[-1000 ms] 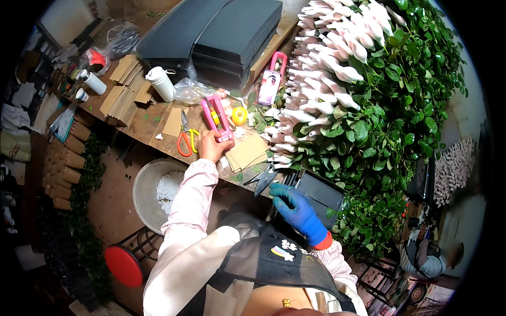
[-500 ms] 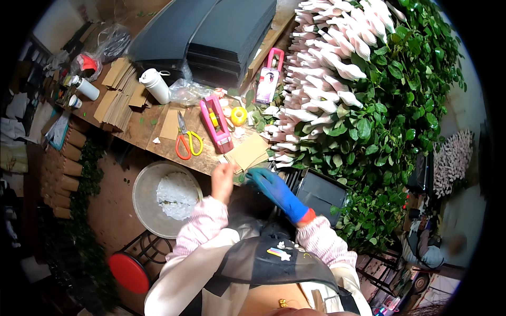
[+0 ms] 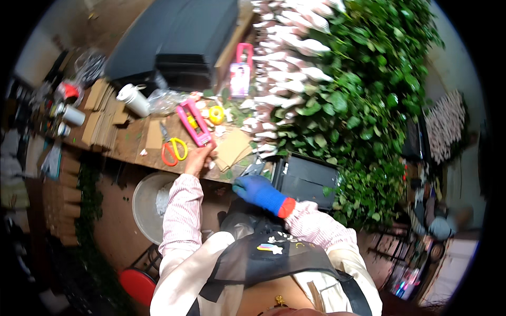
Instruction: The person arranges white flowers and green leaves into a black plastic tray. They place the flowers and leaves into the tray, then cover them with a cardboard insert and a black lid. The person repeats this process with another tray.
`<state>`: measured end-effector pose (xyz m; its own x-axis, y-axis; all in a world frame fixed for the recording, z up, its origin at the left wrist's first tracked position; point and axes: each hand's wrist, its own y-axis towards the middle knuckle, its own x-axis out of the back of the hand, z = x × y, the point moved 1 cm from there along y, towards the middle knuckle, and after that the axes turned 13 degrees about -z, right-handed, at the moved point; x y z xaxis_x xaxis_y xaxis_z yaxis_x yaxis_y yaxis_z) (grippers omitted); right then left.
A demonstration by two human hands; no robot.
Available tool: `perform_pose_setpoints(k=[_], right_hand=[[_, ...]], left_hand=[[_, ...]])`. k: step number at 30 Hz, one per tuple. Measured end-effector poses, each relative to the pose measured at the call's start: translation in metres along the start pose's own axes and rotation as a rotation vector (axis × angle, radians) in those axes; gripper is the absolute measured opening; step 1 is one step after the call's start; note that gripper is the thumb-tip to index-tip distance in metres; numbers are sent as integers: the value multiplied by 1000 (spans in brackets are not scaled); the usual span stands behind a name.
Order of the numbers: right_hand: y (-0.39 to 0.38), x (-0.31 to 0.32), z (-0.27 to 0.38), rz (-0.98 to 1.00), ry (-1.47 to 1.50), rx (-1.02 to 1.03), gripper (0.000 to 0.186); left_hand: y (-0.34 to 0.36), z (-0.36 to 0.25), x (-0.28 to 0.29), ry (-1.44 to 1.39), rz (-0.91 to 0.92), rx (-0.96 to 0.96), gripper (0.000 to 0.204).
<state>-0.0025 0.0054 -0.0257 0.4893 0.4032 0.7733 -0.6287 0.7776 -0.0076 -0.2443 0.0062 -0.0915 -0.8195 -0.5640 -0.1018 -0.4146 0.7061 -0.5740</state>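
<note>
My bare left hand is at the near end of a pink tape dispenser holding a yellow roll. Its fingers are bent together against that end; whatever they pinch is too small to make out. My right hand, in a blue glove with a red cuff, is curled closed just off the table's front edge, its palm side hidden. A grey, blurred object lies just beyond it. Between the hands and the dispenser rests a stack of tan cardboard pieces. Scissors with red and yellow handles lie left of the dispenser.
Leafy stems with heads in pale net sleeves are piled at the right. Dark sheets are stacked at the back. A white bottle, yellow tape roll, pale bin and red stool are at the left and centre.
My left hand has moved forward to the dispenser's near end. My gloved right hand has drawn back slightly and curled closed from stretched fingers. The whole view has shifted.
</note>
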Motion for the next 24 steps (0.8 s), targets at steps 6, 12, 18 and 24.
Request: perform_pose_setpoints(k=[6,12,18,24], right_hand=[[2,-2,-3,55,82,37,29],[-85,99,-10,138,703,-8,27],[-216,181,-63,-149,1388,-411,27],[-260,153,-133,-727,1600,-769,34]], left_hand=[[55,58,39,240,-7,-11,32],[-70,-28,-101,308,250,-731,23],[-159,-27,-272,684,356,-1523,10],[-152,42,-391,955,318,-1715,25]])
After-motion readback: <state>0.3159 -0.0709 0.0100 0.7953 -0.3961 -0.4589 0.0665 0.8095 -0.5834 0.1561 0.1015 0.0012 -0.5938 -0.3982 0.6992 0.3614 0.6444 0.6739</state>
